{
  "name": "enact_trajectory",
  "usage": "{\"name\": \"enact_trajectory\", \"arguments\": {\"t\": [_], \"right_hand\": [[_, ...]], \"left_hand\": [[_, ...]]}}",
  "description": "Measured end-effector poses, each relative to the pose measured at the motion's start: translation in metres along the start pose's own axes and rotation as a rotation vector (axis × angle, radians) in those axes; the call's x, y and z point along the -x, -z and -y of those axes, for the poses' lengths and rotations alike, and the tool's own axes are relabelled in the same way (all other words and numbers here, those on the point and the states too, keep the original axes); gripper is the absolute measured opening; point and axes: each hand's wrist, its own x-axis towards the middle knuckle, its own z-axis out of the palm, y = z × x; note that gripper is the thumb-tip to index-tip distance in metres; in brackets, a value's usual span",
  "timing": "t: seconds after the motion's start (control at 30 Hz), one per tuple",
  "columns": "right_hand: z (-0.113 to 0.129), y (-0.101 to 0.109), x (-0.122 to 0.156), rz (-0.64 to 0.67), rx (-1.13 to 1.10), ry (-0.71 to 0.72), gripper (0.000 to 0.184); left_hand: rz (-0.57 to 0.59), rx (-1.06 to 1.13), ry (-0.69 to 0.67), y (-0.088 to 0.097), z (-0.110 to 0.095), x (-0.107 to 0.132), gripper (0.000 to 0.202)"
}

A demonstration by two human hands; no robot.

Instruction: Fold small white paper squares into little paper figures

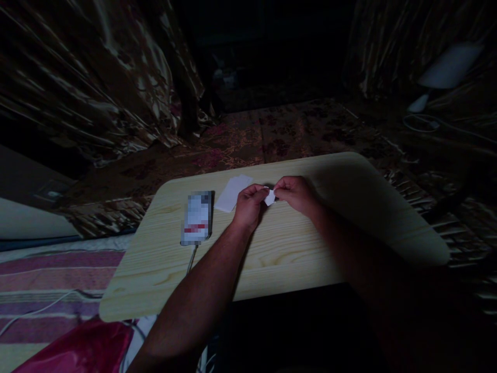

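Note:
Over the middle of a light wooden lap table [295, 248], my left hand [248, 204] and my right hand [295, 194] meet, both pinching a small white piece of paper [269, 197] between their fingertips. The paper is held just above the tabletop. A flat stack of white paper sheets [233, 192] lies on the table right beside my left hand. Further left lies a phone [196, 217] with its screen lit, a cable running from its near end.
A white cable [39, 309] trails across a striped blanket [46, 280] at the left. A red cloth [85, 349] lies at the bottom left. Dark patterned bedding and curtains [97, 88] surround the table. A white object with a cord [446, 70] sits far right.

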Motion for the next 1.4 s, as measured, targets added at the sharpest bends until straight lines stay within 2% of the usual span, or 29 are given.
{"name": "enact_trajectory", "arguments": {"t": [0.17,0.33,0.47,0.63,0.73,0.93,1.13,1.3,1.4], "right_hand": [[0.004,0.000,0.001,0.009,-0.005,-0.058,0.011],[0.002,0.000,0.001,0.025,0.007,-0.011,0.009],[0.002,0.001,0.001,0.037,-0.005,0.015,0.007],[0.001,0.001,0.000,0.054,-0.061,-0.019,0.009],[0.000,0.001,-0.001,0.018,-0.069,-0.058,0.011],[0.003,0.000,-0.001,-0.042,-0.183,-0.063,0.014],[0.005,-0.001,-0.002,-0.082,-0.289,-0.093,0.017],[-0.002,0.000,-0.005,-0.044,-0.212,-0.108,0.022],[-0.004,-0.002,-0.005,-0.109,-0.066,0.017,0.036]], "left_hand": [[0.006,-0.095,-0.037,0.001,0.001,0.000,0.017],[0.001,-0.171,-0.067,-0.002,-0.002,0.002,0.018],[0.018,-0.130,-0.053,-0.002,-0.003,0.003,0.018],[0.012,-0.103,-0.047,-0.001,-0.001,0.002,0.016],[-0.001,-0.109,-0.042,-0.003,-0.002,0.002,0.017],[0.046,0.014,0.077,-0.004,-0.009,0.004,0.030],[0.013,0.008,0.055,-0.004,-0.008,0.002,0.029],[-0.052,-0.019,0.020,-0.004,-0.008,0.000,0.030],[-0.079,-0.018,0.002,-0.001,-0.009,-0.001,0.028]]}}
